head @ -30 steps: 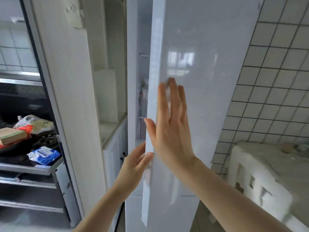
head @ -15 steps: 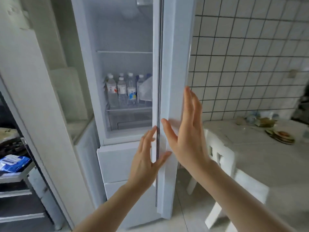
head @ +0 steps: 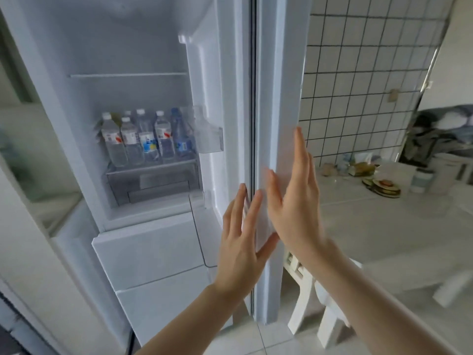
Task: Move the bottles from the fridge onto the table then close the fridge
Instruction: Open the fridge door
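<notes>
Bottles (head: 146,137) stand upright in a cluster on the fridge's (head: 143,47) lower shelf (head: 151,168), up and to the left of both hands. Left hand (head: 242,237) and right hand (head: 294,201) have straight, spread fingers and grip nothing; they lie flat against the edge of the open fridge door (head: 279,98), left on its inner side, right on its outer. Judged from this, the left hand is nearer the bottles. White table (head: 384,226) lies to the right.
</notes>
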Available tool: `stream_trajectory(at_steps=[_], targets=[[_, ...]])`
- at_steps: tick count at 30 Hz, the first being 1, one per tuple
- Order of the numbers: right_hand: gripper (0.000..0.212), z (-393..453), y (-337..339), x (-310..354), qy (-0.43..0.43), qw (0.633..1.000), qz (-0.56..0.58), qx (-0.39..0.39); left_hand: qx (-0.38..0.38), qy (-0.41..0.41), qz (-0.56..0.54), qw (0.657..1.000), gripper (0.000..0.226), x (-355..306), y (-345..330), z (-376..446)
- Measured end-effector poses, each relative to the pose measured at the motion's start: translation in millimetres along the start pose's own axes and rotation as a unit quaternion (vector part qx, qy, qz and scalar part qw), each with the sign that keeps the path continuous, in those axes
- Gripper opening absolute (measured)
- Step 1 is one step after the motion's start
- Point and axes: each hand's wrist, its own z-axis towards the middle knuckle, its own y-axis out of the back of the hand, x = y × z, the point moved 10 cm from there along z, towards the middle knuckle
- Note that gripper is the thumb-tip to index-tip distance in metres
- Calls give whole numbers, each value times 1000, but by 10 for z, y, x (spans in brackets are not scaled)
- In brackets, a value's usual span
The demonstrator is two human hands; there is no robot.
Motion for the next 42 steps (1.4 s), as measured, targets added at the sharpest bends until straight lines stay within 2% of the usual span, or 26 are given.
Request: stream_trajectory(at_steps=[8,13,19,23,33,36,42], targets=[[63,252,429,-736,-4,1000,21,23,-12,-1,37,999,95,-413,-767,253],[61,390,655,-1104,-16,1000,15,10,24,29,45,998,96,-502,-1127,384],[70,338,640,-1283,-35,995,-29,88,71,31,69,995,92,-501,-1293,386],[63,250,724,-1027,24,993,-91,66,63,43,47,996,73,-413,-1141,345],[50,129,97,-489,102,990,-65,76,11,157,78,984,60,474,-355,208],[49,78,-293,-292,119,987,-37,99,-23,193,66,979,52,870,-23,174],[51,31,-1445,-316,71,982,-8,175,-93,237,57,965,30,1735,699,136]])
